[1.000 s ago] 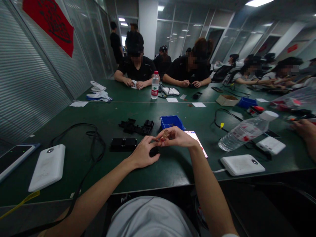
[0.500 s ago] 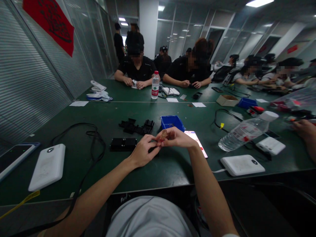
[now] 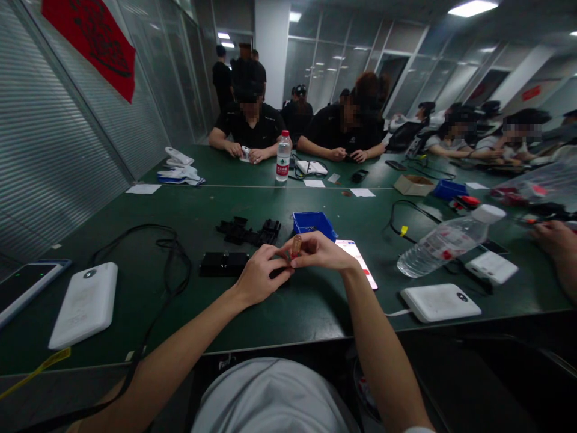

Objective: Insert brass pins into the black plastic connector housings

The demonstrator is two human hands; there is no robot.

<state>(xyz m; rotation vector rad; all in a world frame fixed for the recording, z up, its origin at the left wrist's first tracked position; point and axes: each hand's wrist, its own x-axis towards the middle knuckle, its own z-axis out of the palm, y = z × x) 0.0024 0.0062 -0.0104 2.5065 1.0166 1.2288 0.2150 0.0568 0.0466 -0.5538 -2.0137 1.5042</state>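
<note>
Between the thumb and fingers of my right hand [image 3: 315, 252] is a small screwdriver [image 3: 296, 245] with an amber, see-through handle, standing nearly upright. My left hand [image 3: 261, 273] meets it from the left, its fingers pinched together close to the screwdriver's lower end. What those fingers hold is hidden; a bit of something dark shows beneath them. Left of my left hand lies a black rectangular case [image 3: 223, 263]. Several black plastic parts [image 3: 250, 231] lie behind it. Just beyond my right hand sits a blue tray [image 3: 314, 219] with small dark bits inside.
A lit phone [image 3: 358, 261] lies by my right wrist. Further right are a tilted water bottle [image 3: 444, 243] and a white power bank [image 3: 440, 302]. On the left lie another white power bank [image 3: 85, 304] and a black cable [image 3: 174, 255]. Co-workers sit across the table [image 3: 180, 207].
The screwdriver's handle has turned and stands more upright in my right fingers. Both hands stay in nearly the same place.
</note>
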